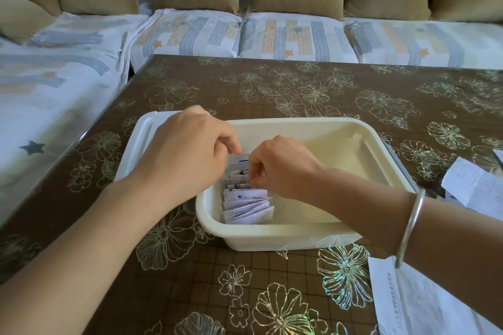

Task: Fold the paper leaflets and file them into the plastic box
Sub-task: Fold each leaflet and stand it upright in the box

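**A:** Step in hand?

**B:** Filing, by the look of it. Both hands are down inside the plastic box [272,236], on the row of folded leaflets [246,205] at its left end, close to the near wall.

**A:** Grips?

**B:** Right hand [280,168]: grip closed, thumb and fingertips pinching the top edges midway along the row. Left hand [190,149]: fingers curled down over the far end of the row. Whether that grip has paper in it or only steadies the stack is hidden, so cannot tell.

**A:** How does the row lie?

**B:** Leaflets stand on edge, packed face to face, slightly fanned. The row's long axis runs near-to-far along the box's left wall. Each leaflet's long edge lies crosswise, left to right, top edge up. The box sits with its long axis across the tabletop [272,84], slightly skewed, most of its floor bare to the right.

**A:** What is left?

**B:** Unfolded paper on the tabletop to the right: a creased leaflet [473,185] past the box's right end, a flat sheet [424,302] at the near right. Judged: task partway.

**A:** Next move?

**B:** Likely seat the pinched paper upright and square with its neighbours, close the row so it does not splay, then reach right for a fresh sheet. Thin paper: light pinch, no crumpling.
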The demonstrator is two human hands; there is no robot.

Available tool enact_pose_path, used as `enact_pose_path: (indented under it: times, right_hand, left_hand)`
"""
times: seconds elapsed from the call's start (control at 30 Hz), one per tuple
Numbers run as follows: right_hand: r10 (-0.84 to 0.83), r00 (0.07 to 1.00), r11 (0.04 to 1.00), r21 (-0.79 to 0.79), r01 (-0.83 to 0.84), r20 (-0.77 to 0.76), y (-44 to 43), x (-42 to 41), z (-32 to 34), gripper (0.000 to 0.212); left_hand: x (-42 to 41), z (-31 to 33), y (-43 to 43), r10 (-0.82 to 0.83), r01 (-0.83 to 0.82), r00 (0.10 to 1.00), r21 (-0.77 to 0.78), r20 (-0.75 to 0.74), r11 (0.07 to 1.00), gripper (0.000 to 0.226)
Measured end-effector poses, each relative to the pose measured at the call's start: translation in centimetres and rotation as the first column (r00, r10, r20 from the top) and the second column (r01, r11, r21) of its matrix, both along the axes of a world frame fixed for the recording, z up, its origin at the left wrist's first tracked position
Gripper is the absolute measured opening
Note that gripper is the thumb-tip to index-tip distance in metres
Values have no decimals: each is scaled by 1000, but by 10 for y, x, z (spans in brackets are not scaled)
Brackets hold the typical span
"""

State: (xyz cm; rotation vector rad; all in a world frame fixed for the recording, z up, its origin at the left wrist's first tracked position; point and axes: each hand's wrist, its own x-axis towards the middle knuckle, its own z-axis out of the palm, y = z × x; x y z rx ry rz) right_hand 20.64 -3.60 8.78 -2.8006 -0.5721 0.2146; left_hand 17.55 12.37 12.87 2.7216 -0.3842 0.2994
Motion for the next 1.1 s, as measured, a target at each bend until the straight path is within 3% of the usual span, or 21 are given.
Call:
enact_pose_path:
  times: [0.17, 0.4, 0.57, 0.67, 0.77, 0.9, 1.0, 1.1]
  right_hand:
    - [-24, 999, 998, 63, 27, -41, -9, -1, 8, 8]
    - [-199, 970, 951, 265, 157, 139, -65, -49, 47, 10]
    - [-460, 867, 767, 579, 277, 194, -121, -115, 38, 14]
    - [-619, 769, 650, 653, 389, 157, -153, -150, 15, 17]
    - [-696, 711, 625, 573, 530, 100, -179, -180, -19, 21]
    - [-599, 786, 785, 305, 540, 149, -183, -217, -57, 10]
    - [-491, 861, 871, 95, 482, 131, -178, -233, -70, 57]
    - [-408, 900, 913, 72, 402, 155, -169, -243, -81, 79]
  left_hand:
    - [-10, -4, -2, 0, 0, 1000, -32, -6, 999, 43]
    - [-33, -8, -32, -45, 66, 993, -187, 113, 980, 41]
    - [-66, -15, -75, -142, 197, 963, -239, 231, 951, 28]
    - [-86, -25, -98, -156, 226, 954, -271, 257, 936, 25]
    - [-107, -35, -114, -184, 261, 939, -256, 289, 931, 26]
    - [-132, -50, -128, -240, 322, 906, -198, 349, 926, 28]
    - [-146, -69, -131, -292, 341, 921, -169, 259, 925, 28]
    - [-156, -91, -129, -305, 325, 943, -159, 136, 932, 26]
